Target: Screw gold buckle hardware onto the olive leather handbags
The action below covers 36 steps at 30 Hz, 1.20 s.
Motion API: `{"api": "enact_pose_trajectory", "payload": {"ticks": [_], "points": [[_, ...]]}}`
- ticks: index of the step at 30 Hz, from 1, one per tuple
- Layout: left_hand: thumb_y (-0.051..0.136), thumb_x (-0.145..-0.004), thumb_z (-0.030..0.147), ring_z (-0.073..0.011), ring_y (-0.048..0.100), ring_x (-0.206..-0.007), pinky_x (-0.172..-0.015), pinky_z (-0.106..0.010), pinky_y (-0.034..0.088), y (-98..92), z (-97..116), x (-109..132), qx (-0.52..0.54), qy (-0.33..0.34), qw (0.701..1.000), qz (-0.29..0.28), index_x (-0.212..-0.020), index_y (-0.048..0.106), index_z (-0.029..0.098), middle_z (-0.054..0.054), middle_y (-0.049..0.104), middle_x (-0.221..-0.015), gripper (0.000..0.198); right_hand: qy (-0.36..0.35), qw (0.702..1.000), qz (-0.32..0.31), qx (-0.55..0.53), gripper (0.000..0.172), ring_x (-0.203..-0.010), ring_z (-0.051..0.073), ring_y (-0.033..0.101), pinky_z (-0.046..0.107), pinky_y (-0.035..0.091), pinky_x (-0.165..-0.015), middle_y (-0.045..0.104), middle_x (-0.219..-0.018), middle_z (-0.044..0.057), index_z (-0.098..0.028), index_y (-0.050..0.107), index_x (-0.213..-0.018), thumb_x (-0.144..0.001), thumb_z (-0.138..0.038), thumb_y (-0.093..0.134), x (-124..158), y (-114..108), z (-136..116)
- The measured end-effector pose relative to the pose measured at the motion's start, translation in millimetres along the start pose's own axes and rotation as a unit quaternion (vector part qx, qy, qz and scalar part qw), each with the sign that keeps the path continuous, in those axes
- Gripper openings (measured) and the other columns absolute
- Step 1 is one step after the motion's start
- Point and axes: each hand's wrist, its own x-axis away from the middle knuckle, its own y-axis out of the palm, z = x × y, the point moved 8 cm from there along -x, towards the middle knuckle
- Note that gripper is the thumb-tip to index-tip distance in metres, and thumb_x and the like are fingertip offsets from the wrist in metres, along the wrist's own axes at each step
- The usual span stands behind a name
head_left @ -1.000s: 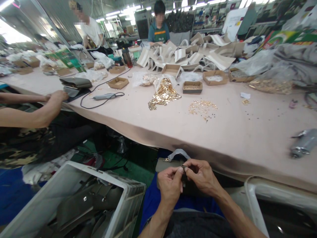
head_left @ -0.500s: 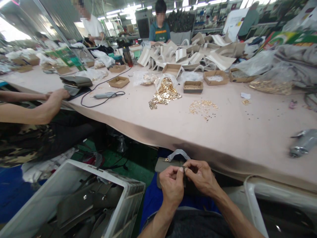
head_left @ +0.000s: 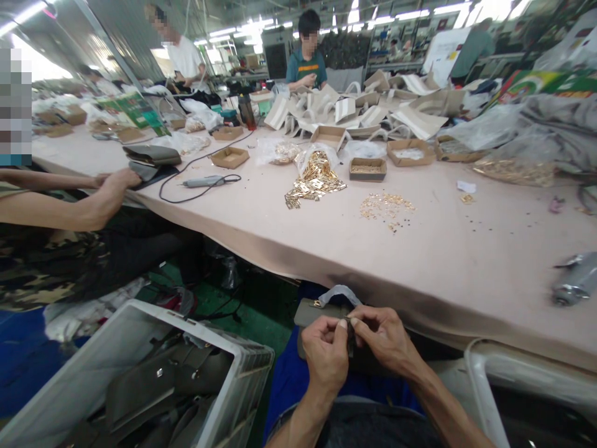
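An olive-grey handbag (head_left: 308, 313) lies on my lap below the table edge, its handle (head_left: 336, 292) covered in whitish wrap. A small gold fitting shows at the handle's near end. Over the bag, my left hand (head_left: 325, 351) is closed in a pinch, thumb and fingers on a narrow dark strap (head_left: 351, 342). My right hand (head_left: 380, 336) pinches the same strap from the other side, its thumb almost touching the left thumb. The fingers cover most of the strap's upper end, and I cannot make out any small part there.
Left of me stands a grey crate (head_left: 245, 364) of dark bag pieces; a white bin (head_left: 476, 373) is at right. On the table are gold fittings (head_left: 317, 177), scattered small parts (head_left: 385, 205), a grey power tool (head_left: 576, 280) and another tool (head_left: 205, 181). A co-worker's arm (head_left: 88, 202) reaches in.
The view has shifted slightly, so the table things sit a little lower and to the right. Both my hands keep their pinch on the strap. The co-worker across the table has raised a hand.
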Motion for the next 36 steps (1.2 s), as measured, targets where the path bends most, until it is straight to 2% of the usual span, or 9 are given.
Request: {"api": "enact_pose_trajectory", "payload": {"ticks": [3,10,13,19,28,32,36], "points": [[0.067,-0.088,0.032,-0.0189,0.065,-0.055,-0.053,-0.024,0.048,0.6,-1.0,0.3,-0.001,-0.003,1.0,0.0,-0.073,0.068,0.015,-0.005,0.069,-0.064,0.023,0.005,1.0,0.004,0.002,0.031,-0.059,0.015,0.055,0.026,0.04,-0.057,0.061,-0.064,0.0,-0.017,0.072,-0.081,-0.095,-0.041,0.057,0.5,2.1,0.4],[0.068,-0.086,0.032,-0.0185,0.064,-0.057,-0.056,-0.025,0.049,0.1,-2.5,-2.8,-0.016,-0.004,1.0,0.026,-0.069,0.067,0.015,-0.004,0.068,-0.063,0.024,0.027,0.997,0.073,0.03,0.03,-0.059,0.015,0.053,0.026,0.039,-0.056,0.06,-0.063,0.001,-0.016,0.07,-0.073,-0.088,-0.04,0.059,-2.0,1.3,-1.2],[0.069,-0.085,0.034,-0.0187,0.064,-0.057,-0.056,-0.025,0.049,0.4,-3.7,-3.6,0.0,-0.007,1.0,0.02,-0.069,0.067,0.015,-0.005,0.068,-0.063,0.026,0.044,0.997,0.061,0.014,0.029,-0.056,0.014,0.053,0.025,0.039,-0.055,0.061,-0.059,0.0,-0.016,0.07,-0.072,-0.088,-0.038,0.06,-2.5,1.6,-0.7],[0.069,-0.085,0.035,-0.0175,0.063,-0.055,-0.054,-0.024,0.047,-0.7,-4.3,-4.0,0.022,-0.017,1.0,0.01,-0.069,0.066,0.014,-0.004,0.067,-0.061,0.027,0.019,0.999,0.024,-0.02,0.029,-0.054,0.014,0.057,0.024,0.041,-0.054,0.064,-0.057,0.0,-0.016,0.072,-0.076,-0.092,-0.036,0.059,-2.4,3.8,1.2],[0.068,-0.085,0.036,-0.0167,0.06,-0.057,-0.055,-0.024,0.045,-4.5,-7.1,-6.2,-0.005,-0.012,1.0,-0.022,-0.069,0.067,0.014,-0.005,0.067,-0.062,0.027,0.014,1.0,0.006,-0.02,0.032,-0.056,0.016,0.061,0.025,0.043,-0.056,0.066,-0.061,0.001,-0.016,0.072,-0.078,-0.094,-0.041,0.059,-0.9,4.6,0.8],[0.065,-0.084,0.035,-0.016,0.058,-0.055,-0.053,-0.024,0.042,-2.3,-2.6,-5.2,-0.037,-0.014,0.999,-0.019,-0.066,0.063,0.015,-0.003,0.064,-0.059,0.027,0.025,0.999,0.018,0.01,0.03,-0.057,0.016,0.059,0.026,0.042,-0.056,0.064,-0.06,0.001,-0.017,0.07,-0.074,-0.09,-0.039,0.058,-0.7,4.9,-0.6],[0.065,-0.077,0.03,-0.0149,0.054,-0.05,-0.049,-0.023,0.038,-3.7,4.1,-5.1,-0.072,-0.029,0.997,0.02,-0.06,0.061,0.016,-0.001,0.059,-0.053,0.023,0.044,0.997,0.05,0.039,0.029,-0.058,0.016,0.057,0.026,0.041,-0.056,0.063,-0.06,0.001,-0.016,0.069,-0.069,-0.085,-0.038,0.058,-1.3,5.0,-2.2]]}}
